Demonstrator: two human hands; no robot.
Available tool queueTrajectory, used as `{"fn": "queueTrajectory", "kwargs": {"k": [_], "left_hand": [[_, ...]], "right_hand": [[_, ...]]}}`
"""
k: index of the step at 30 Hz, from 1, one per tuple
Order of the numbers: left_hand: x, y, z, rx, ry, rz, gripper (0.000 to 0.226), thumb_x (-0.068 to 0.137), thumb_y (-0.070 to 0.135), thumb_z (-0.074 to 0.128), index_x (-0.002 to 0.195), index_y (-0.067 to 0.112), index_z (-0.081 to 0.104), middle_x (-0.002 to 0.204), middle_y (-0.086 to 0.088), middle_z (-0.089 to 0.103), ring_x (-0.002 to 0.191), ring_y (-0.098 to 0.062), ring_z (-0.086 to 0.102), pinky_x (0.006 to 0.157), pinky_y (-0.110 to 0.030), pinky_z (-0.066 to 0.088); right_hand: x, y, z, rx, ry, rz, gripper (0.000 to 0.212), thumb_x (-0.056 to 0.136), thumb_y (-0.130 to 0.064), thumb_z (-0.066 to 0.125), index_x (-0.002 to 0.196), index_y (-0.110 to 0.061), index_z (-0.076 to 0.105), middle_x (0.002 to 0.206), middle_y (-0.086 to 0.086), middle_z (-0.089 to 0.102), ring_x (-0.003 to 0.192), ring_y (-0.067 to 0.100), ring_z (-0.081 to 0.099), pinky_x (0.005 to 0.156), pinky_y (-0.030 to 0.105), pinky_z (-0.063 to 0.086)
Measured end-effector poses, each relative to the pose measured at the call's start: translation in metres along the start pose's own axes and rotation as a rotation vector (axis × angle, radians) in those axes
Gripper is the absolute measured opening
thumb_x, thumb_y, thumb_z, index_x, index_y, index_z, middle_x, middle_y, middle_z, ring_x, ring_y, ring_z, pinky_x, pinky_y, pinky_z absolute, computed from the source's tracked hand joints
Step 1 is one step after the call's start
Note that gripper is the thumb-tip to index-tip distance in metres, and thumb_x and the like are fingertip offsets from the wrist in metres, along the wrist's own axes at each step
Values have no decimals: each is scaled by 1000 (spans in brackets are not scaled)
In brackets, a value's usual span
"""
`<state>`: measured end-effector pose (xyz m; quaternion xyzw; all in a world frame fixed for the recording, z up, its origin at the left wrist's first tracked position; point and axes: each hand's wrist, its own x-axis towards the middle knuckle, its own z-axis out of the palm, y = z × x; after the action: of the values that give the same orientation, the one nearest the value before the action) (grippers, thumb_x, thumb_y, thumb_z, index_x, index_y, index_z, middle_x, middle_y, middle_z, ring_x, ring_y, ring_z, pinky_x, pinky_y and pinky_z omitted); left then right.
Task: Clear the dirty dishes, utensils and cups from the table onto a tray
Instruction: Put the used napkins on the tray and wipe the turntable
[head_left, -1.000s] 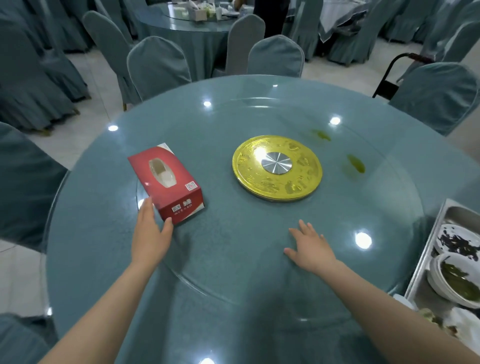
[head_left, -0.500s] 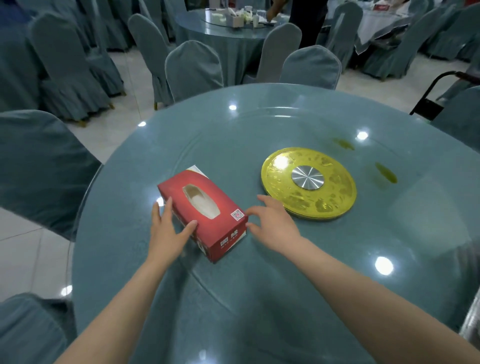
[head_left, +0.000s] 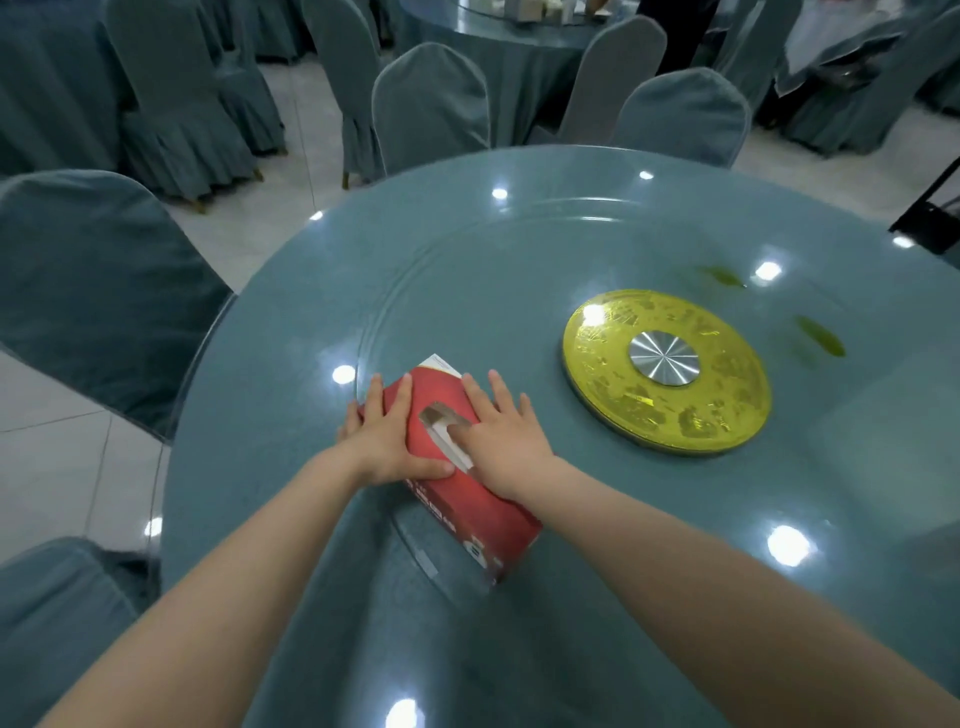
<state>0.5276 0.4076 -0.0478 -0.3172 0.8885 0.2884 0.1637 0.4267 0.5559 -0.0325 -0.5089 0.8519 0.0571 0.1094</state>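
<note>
A red tissue box lies on the glass turntable of the round blue-green table, near its left front. My left hand lies flat over the box's left side with straight fingers and the thumb across the top. On the right half of the box top rests my right hand, fingers straight, one digit at the edge of the tissue slot. No dishes, cups or tray are in view.
A gold disc with a steel hub marks the turntable's centre, right of the box. Green smears stain the glass beyond it. Covered chairs ring the table's far and left sides, and another laid table stands behind.
The view swung left and the tray left the frame. My right hand moved from the glass onto the box top. My left hand slid up onto the box, which now sits closer to me.
</note>
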Motion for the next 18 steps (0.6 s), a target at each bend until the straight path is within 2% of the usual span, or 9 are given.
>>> {"fn": "queueTrajectory", "kwargs": {"k": [2, 3, 6, 9, 11, 18], "left_hand": [[-5, 2, 4, -1, -15, -12, 139, 52, 75, 73, 141, 42, -28, 151, 4, -37, 142, -37, -20, 117, -53, 2], [-7, 3, 6, -3, -22, -16, 139, 52, 75, 72, 141, 42, -29, 151, 4, -38, 142, -38, -21, 117, -54, 2], [-12, 7, 9, 8, -37, -28, 139, 52, 75, 71, 140, 42, -31, 149, 4, -41, 142, -38, -20, 116, -55, 2], [-15, 10, 9, -8, -41, -29, 138, 53, 74, 72, 140, 42, -31, 149, 4, -41, 142, -37, -20, 116, -55, 1], [-17, 11, 9, -14, -38, -32, 138, 53, 74, 72, 141, 42, -30, 149, 4, -40, 143, -37, -20, 115, -55, 1], [-21, 11, 10, -8, -53, -39, 138, 53, 76, 71, 139, 43, -32, 149, 4, -41, 143, -37, -19, 115, -54, 1]], "right_hand": [[8, -5, 5, -111, -23, 37, 56, 91, -35, 56, 143, -33, 35, 158, 8, -20, 143, 36, -20, 111, 64, 5], [11, -7, 6, -174, -33, 48, 55, 92, -37, 55, 144, -32, 37, 157, 10, -23, 142, 37, -22, 110, 66, 2], [15, -13, 6, -306, -78, 64, 43, 91, -41, 54, 131, -23, 55, 154, 15, -28, 141, 38, -25, 106, 69, -5], [14, -15, 4, -254, -135, 91, 34, 88, -42, 58, 114, -20, 65, 153, 13, -31, 141, 40, -24, 105, 69, -8], [13, -15, 5, -194, -115, 95, 28, 88, -39, 58, 106, -19, 68, 154, 10, -29, 142, 39, -21, 105, 69, -8], [10, -17, 12, -158, -25, 125, 18, 89, -32, 59, 97, -19, 68, 158, 5, -19, 145, 36, -12, 107, 68, -4]]}}
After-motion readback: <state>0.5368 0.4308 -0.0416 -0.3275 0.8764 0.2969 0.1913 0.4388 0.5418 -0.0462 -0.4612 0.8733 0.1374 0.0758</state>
